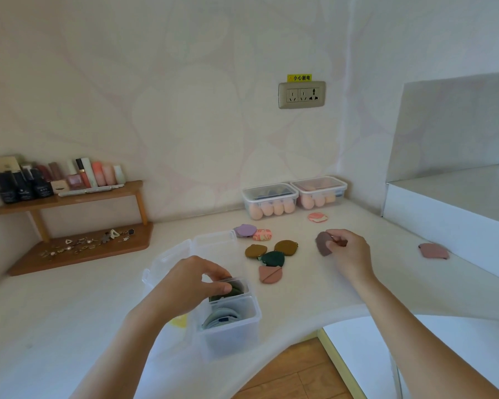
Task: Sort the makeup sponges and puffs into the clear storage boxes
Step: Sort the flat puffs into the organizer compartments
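1. Clear box (pixel 231 341) sits on the counter's (pixel 69 326) near edge.
2. Left hand (pixel 196 283), fingers curled, pinches a dark green puff (pixel 228 293) at the box's open top.
3. Right hand (pixel 350 254) pinches a mauve puff (pixel 323 243) over the counter.

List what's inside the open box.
The box holds a dark green puff, pinched by the left hand, and grey-blue puffs nearer. The hand hides the rest.

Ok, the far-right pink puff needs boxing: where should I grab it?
Probably pinch the pink puff by its near left edge, coming from above: it lies flat, and the white step crowds its right side.
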A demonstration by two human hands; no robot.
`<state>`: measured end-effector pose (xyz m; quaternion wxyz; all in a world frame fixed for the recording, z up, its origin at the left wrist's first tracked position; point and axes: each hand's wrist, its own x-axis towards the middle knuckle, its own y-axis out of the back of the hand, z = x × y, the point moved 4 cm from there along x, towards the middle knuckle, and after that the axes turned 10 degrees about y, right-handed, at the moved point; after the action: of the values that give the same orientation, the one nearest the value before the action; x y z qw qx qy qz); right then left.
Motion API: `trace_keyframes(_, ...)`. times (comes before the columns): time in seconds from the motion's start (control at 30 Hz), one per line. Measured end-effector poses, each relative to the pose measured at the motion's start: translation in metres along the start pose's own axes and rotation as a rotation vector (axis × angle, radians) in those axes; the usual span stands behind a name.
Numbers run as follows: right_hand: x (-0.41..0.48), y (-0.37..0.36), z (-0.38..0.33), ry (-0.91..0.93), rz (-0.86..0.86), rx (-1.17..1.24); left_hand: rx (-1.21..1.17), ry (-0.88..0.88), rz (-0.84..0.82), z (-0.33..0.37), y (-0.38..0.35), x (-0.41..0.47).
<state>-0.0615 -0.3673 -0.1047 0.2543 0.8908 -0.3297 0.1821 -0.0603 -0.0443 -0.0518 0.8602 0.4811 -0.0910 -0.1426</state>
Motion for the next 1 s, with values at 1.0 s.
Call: trace_keyframes(1.0, -0.059, -0.073, -0.172, 0.343, -0.710, 0.046, -0.122, -0.080, 0.095, -0.001, 0.008, -0.013)
